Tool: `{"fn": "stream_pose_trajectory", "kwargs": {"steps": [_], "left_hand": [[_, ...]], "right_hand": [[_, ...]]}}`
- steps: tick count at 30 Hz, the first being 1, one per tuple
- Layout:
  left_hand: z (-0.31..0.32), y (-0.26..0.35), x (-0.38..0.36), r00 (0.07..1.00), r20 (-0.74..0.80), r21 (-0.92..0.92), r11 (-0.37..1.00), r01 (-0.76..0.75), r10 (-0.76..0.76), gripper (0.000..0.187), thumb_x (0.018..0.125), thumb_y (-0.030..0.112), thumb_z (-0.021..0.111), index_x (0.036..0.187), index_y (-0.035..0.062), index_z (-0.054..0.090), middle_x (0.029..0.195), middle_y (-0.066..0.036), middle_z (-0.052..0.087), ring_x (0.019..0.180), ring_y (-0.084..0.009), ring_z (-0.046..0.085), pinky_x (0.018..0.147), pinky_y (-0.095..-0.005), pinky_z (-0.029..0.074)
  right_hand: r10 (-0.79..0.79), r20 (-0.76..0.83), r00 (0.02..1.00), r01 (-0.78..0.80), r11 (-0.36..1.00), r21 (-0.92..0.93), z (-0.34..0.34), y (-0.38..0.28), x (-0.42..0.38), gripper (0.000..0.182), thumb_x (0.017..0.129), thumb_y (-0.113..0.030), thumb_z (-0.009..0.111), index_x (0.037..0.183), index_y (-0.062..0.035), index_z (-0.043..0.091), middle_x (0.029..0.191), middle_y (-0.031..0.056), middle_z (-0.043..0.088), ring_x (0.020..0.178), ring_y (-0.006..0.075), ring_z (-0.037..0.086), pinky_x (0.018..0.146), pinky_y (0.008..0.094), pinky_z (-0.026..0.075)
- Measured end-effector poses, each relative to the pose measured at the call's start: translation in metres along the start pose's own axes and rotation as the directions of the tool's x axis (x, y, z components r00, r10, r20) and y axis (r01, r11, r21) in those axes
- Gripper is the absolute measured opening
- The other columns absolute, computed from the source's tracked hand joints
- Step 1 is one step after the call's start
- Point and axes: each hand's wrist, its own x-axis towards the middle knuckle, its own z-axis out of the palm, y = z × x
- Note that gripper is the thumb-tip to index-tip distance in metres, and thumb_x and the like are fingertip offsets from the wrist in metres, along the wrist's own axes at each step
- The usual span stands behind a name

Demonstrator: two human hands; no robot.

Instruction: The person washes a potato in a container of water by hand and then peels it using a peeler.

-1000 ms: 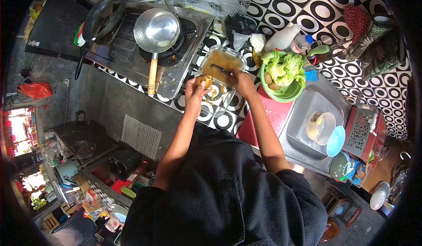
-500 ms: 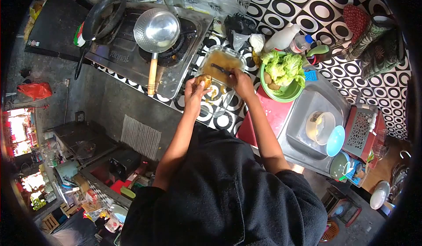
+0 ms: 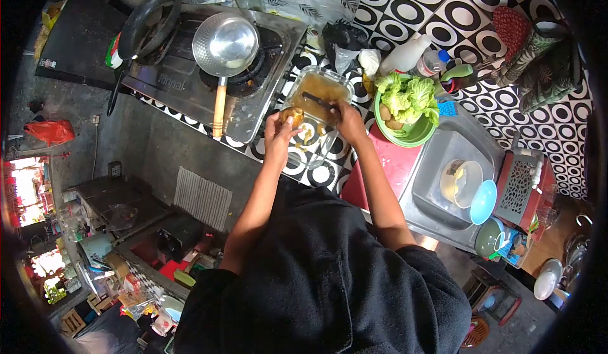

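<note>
My left hand (image 3: 278, 140) is closed around a brown potato (image 3: 292, 116), partly peeled as far as I can see. Beside it, my right hand (image 3: 348, 121) grips a slim dark peeler (image 3: 316, 100), its far end pointing left, apart from the potato. Both hands are over the near side of a clear rectangular dish (image 3: 350, 85) of murky brownish water. Closer to me, a second clear container (image 3: 323, 156) has strips of peel (image 3: 306, 140) in it. To the right, a green bowl (image 3: 415, 140) holds leafy lettuce (image 3: 405, 97) and some brown potatoes (image 3: 391, 123).
Left of the dishes, a saucepan (image 3: 225, 44) sits on the gas stove (image 3: 171, 63), its wooden handle toward me. A frying pan (image 3: 150, 21) leans behind. A red board (image 3: 380, 177) lies beside the sink (image 3: 437, 195), which holds a clear tub (image 3: 460, 183) and blue bowl (image 3: 484, 202).
The peeler and my right hand have shifted very slightly, and the potato has turned a little in my left hand. Everything else looks the same.
</note>
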Motion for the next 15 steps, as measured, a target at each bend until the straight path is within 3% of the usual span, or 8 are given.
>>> {"fn": "stream_pose_trajectory", "kwargs": {"steps": [9, 15], "left_hand": [[0.003, 0.003, -0.002, 1.000, 0.006, 0.001, 1.000, 0.010, -0.010, 0.026, 0.101, 0.018, 0.055, 0.123, 0.0046, 0.049, 0.116, -0.009, 0.060, 0.102, -0.0205, 0.063, 0.086, -0.0382, 0.055], [0.003, 0.004, 0.000, 1.000, -0.002, 0.009, 1.000, 0.011, -0.011, 0.026, 0.102, 0.018, 0.054, 0.123, 0.0040, 0.048, 0.117, -0.010, 0.060, 0.102, -0.0206, 0.063, 0.086, -0.0377, 0.055]], "right_hand": [[-0.008, 0.013, 1.000, 0.009, 0.997, -0.083, -0.002, 0.000, 0.005, 0.019, 0.094, -0.015, 0.058, 0.105, -0.0006, 0.064, 0.087, 0.0252, 0.067, 0.084, 0.0433, 0.065, 0.074, 0.0475, 0.050], [-0.018, -0.004, 1.000, 0.018, 1.000, -0.014, -0.010, -0.015, 0.005, 0.020, 0.090, -0.016, 0.061, 0.103, -0.0023, 0.066, 0.089, 0.0261, 0.067, 0.084, 0.0440, 0.065, 0.075, 0.0500, 0.050]]}}
